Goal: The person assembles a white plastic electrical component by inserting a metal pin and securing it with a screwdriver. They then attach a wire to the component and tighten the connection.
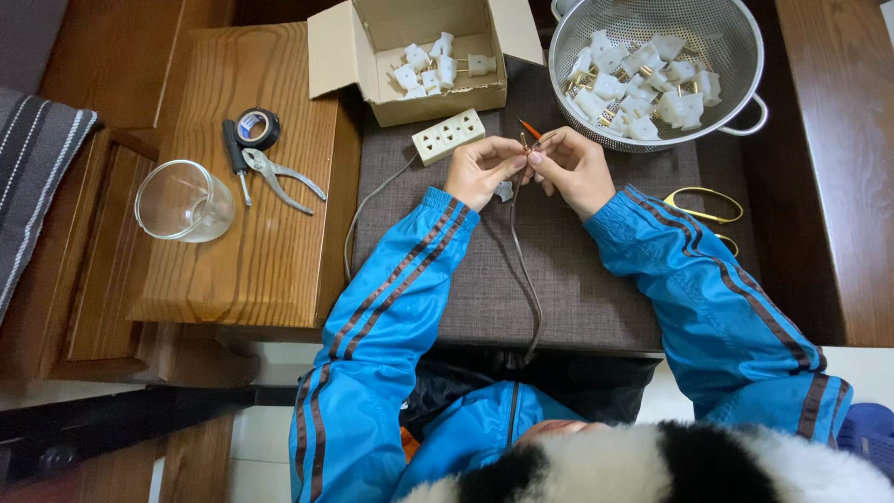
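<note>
Both hands meet over a grey-brown mat. My left hand pinches the end of a grey cable that runs down toward my lap. My right hand grips the bared wire tips beside it; a small orange-tipped piece pokes up between the fingers. A small white plug part lies just under my left hand. A white socket strip with its own cord rests next to my left hand.
A cardboard box with several white plugs and a metal colander full of white plugs stand at the back. Yellow-handled scissors lie right. On the wooden side table: glass cup, pliers, screwdriver, black tape roll.
</note>
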